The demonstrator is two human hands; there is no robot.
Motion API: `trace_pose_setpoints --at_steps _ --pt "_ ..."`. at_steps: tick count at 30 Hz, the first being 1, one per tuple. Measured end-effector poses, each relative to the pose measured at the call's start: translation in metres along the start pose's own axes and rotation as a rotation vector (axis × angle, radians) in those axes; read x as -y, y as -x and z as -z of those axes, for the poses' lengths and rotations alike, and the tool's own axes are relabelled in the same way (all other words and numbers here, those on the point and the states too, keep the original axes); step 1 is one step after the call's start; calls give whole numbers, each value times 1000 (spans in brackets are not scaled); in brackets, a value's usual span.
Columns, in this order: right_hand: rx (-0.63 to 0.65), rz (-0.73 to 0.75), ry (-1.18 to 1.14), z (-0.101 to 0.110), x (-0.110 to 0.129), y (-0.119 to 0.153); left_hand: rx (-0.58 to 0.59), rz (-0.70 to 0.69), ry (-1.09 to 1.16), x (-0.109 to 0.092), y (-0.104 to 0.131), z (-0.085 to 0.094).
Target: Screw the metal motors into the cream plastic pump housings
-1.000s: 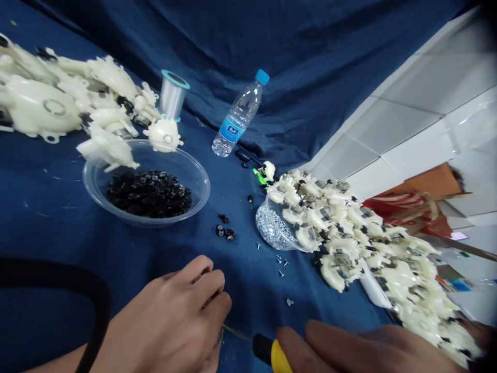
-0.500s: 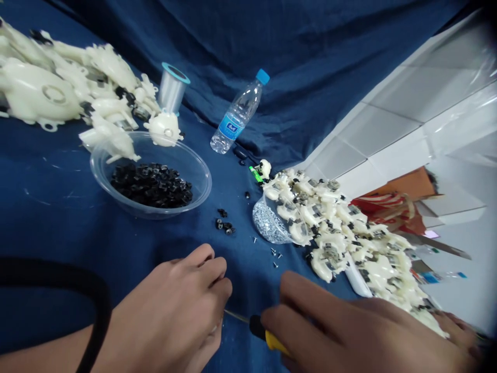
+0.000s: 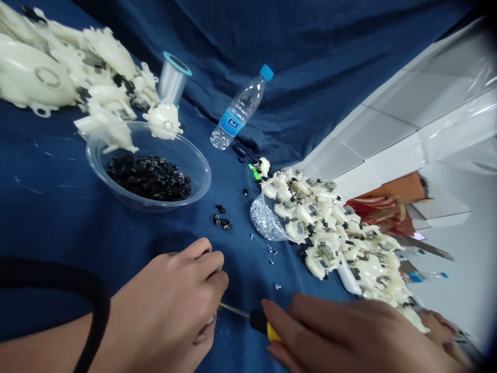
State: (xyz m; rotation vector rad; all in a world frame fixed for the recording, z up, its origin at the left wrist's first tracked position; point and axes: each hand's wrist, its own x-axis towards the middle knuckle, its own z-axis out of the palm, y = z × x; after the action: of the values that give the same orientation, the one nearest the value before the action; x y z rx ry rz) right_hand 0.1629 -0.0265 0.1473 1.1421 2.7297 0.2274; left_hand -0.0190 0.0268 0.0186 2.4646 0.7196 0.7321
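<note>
My right hand [image 3: 334,331] is closed around a screwdriver [image 3: 258,321] with a black and yellow handle. Its thin metal shaft points left, and the tip reaches the underside of my left hand [image 3: 178,300]. The left fingers are curled shut over something I cannot make out, since the back of the hand covers it. Several loose screws [image 3: 271,249] lie on the cloth beyond the hands, with a small group of black plastic pieces [image 3: 222,221] left of them.
A clear bowl [image 3: 205,181] holds many black pieces. White plastic housings lie heaped at left [image 3: 34,77] and right [image 3: 322,251]. A tub of screws [image 3: 267,220] leans by the right heap. A water bottle [image 3: 236,116] and a spool [image 3: 173,83] stand behind. A black loop [image 3: 101,295] crosses the lower left.
My right hand has shifted slightly lower and its fingers sit differently on the screwdriver. Another screw shows on the cloth near it. The whole view has moved a little; my left hand stays curled.
</note>
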Motion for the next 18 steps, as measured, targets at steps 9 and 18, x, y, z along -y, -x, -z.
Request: trace_pose_setpoints --at_steps 9,18 --pt "166 -572 -366 22 4 -10 -30 5 80 1 -1 0" --pt "75 -231 -301 8 -2 5 -33 -11 36 3 1 -1"
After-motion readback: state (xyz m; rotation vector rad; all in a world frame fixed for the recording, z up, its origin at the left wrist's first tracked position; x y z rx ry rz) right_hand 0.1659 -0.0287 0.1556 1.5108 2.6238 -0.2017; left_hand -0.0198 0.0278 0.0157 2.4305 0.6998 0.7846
